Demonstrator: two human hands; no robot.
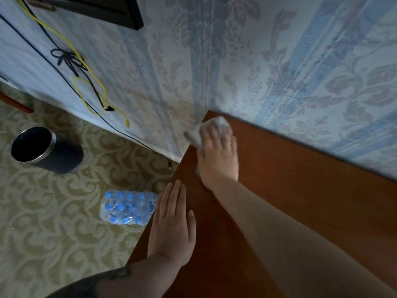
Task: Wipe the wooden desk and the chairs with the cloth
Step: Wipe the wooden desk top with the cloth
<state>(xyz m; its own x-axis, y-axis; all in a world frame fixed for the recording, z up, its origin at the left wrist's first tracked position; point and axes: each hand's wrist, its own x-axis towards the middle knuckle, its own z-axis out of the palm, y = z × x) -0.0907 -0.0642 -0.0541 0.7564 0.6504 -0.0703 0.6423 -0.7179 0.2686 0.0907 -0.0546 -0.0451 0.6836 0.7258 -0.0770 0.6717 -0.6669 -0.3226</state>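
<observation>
I see right hand flat, pressing cloth into surface corner; left hand wide, bracing. I'd keep pressure even and overlap strokes along the wall edge.

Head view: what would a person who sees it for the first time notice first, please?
The right hand presses a pale cloth into the far left corner of the reddish wooden desk, against the patterned wall. The left hand lies flat on the desk's left edge. On the carpet to the left are a pack of water bottles and a dark bin.
</observation>
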